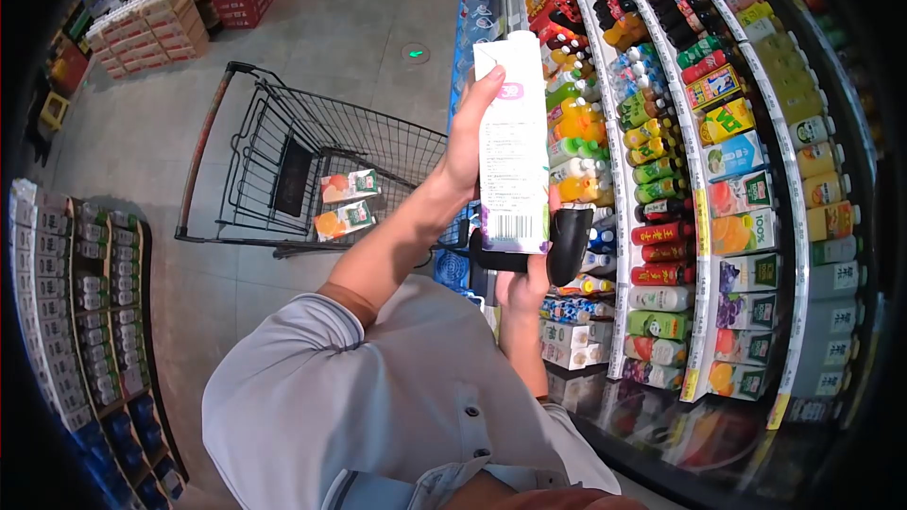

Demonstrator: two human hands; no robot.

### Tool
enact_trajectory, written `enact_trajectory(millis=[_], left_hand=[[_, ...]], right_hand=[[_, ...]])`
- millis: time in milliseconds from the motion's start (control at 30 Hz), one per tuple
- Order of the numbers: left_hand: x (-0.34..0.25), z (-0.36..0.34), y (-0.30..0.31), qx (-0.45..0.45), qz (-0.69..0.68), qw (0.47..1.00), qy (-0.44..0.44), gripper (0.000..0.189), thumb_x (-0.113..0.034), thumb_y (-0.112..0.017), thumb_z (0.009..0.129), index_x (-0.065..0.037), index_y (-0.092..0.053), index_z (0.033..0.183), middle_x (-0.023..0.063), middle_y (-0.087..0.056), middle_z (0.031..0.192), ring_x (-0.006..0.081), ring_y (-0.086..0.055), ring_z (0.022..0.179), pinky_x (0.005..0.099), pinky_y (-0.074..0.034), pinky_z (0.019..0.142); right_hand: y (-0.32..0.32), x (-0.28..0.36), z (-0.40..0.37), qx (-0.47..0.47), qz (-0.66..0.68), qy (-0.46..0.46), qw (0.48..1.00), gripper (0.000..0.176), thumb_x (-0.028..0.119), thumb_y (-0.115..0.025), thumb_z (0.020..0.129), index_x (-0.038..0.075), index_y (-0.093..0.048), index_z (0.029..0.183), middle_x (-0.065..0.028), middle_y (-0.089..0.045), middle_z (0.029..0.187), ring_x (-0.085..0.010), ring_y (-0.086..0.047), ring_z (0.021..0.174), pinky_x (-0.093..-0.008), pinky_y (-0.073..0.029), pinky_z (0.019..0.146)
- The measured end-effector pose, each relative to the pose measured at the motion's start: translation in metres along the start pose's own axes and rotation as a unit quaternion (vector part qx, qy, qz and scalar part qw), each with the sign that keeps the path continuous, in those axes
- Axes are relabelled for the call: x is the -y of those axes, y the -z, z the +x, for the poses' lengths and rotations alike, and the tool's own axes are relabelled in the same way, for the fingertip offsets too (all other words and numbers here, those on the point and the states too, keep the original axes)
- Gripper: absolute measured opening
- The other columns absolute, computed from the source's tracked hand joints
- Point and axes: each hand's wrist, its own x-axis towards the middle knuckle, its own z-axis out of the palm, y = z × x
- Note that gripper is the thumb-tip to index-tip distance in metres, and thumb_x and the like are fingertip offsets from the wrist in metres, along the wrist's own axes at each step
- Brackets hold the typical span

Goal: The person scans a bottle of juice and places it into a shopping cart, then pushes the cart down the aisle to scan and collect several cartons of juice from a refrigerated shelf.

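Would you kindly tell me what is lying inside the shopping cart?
One carton and a second carton lie flat in the shopping cart; its near right corner is hidden behind the left forearm.

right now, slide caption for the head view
Left hand holds tall white barcoded carton by black handheld scanner in right hand.

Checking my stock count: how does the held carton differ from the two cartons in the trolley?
The held carton stands upright in the left hand; the trolley cartons lie flat in the basket. The held carton shows a white side with barcode; the trolley cartons show orange fruit pictures. Only the held carton is beside the scanner. All are rectangular cartons.
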Motion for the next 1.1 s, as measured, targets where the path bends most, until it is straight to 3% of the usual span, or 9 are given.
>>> enact_trajectory(millis=[67,267,433,467,533,567,700,800,1100], left_hand=[[-0.002,-0.001,0.004,0.014,0.000,1.000,-0.028,0.045,-0.038,-0.037,0.105,-0.002,-0.058,0.124,0.0098,-0.072,0.090,0.0178,-0.071,0.070,0.0299,-0.059,0.065],[-0.004,0.003,0.008,-0.045,0.062,0.990,-0.115,0.040,-0.031,-0.041,0.103,-0.003,-0.055,0.128,0.0095,-0.069,0.098,0.0157,-0.070,0.077,0.0310,-0.059,0.069],[-0.009,0.001,0.025,-0.010,0.143,0.973,-0.181,0.048,-0.025,-0.044,0.101,-0.002,-0.041,0.142,0.0138,-0.063,0.119,0.0179,-0.066,0.101,0.0316,-0.056,0.085],[-0.009,0.001,0.030,-0.014,0.145,0.974,-0.176,0.048,-0.025,-0.044,0.101,-0.002,-0.041,0.142,0.0138,-0.063,0.119,0.0179,-0.066,0.101,0.0316,-0.056,0.085],[-0.012,-0.003,0.036,-0.020,0.236,0.940,-0.246,0.060,-0.018,-0.058,0.096,-0.002,-0.035,0.148,0.0166,-0.063,0.119,0.0169,-0.064,0.100,0.0317,-0.053,0.086],[-0.017,-0.011,0.029,-0.029,0.256,0.938,-0.232,0.072,-0.017,-0.066,0.090,-0.001,-0.031,0.151,0.0190,-0.061,0.123,0.0195,-0.063,0.106,0.0342,-0.050,0.094],[-0.011,-0.006,0.048,-0.048,0.349,0.878,-0.325,0.084,-0.018,-0.072,0.083,0.002,-0.029,0.151,0.0186,-0.058,0.126,0.0246,-0.058,0.116,0.0387,-0.043,0.106],[-0.010,-0.006,0.055,-0.069,0.350,0.863,-0.359,0.082,-0.017,-0.071,0.084,0.001,-0.028,0.152,0.0186,-0.058,0.125,0.0257,-0.058,0.116,0.0394,-0.043,0.105],[-0.025,-0.014,0.067,-0.062,0.339,0.871,-0.350,0.082,-0.014,-0.068,0.085,0.002,-0.024,0.153,0.0203,-0.057,0.128,0.0256,-0.059,0.116,0.0395,-0.045,0.104]], right_hand=[[-0.005,0.004,-0.002,0.019,-0.092,-0.009,0.996,0.083,0.043,-0.059,0.099,0.002,-0.019,0.160,-0.0153,-0.035,0.159,-0.0299,-0.039,0.145,-0.0460,-0.032,0.119],[0.008,0.000,-0.008,0.006,-0.061,-0.028,0.998,0.068,0.016,-0.063,0.099,-0.004,-0.029,0.154,-0.0210,-0.034,0.161,-0.0297,-0.029,0.150,-0.0456,-0.020,0.124],[0.014,0.009,-0.023,0.015,-0.161,-0.098,0.982,0.058,0.011,-0.061,0.100,-0.005,-0.037,0.150,-0.0229,-0.044,0.153,-0.0259,-0.066,0.110,-0.0401,-0.052,0.100],[0.016,0.011,-0.027,0.010,-0.159,-0.103,0.982,0.058,0.011,-0.061,0.100,-0.005,-0.037,0.150,-0.0229,-0.044,0.153,-0.0259,-0.066,0.110,-0.0401,-0.052,0.100],[0.015,0.017,-0.033,0.034,-0.201,-0.113,0.972,0.053,0.010,-0.062,0.099,-0.006,-0.042,0.146,-0.0208,-0.063,0.132,-0.0201,-0.070,0.086,-0.0328,-0.058,0.078],[0.006,0.022,-0.032,0.018,-0.187,-0.099,0.977,0.045,0.006,-0.067,0.095,-0.006,-0.052,0.136,-0.0143,-0.073,0.107,-0.0169,-0.070,0.082,-0.0292,-0.057,0.072],[0.005,0.043,-0.038,0.044,-0.278,-0.177,0.943,0.029,0.003,-0.078,0.083,-0.003,-0.069,0.110,-0.0082,-0.074,0.094,-0.0112,-0.068,0.075,-0.0271,-0.056,0.068],[0.007,0.056,-0.042,0.057,-0.374,-0.252,0.891,0.014,0.010,-0.079,0.082,0.001,-0.071,0.088,-0.0028,-0.070,0.069,-0.0077,-0.064,0.061,-0.0258,-0.050,0.058],[0.000,0.075,-0.048,0.071,-0.392,-0.289,0.870,0.011,0.009,-0.077,0.084,0.001,-0.069,0.082,-0.0028,-0.067,0.062,-0.0093,-0.063,0.055,-0.0272,-0.049,0.054]])
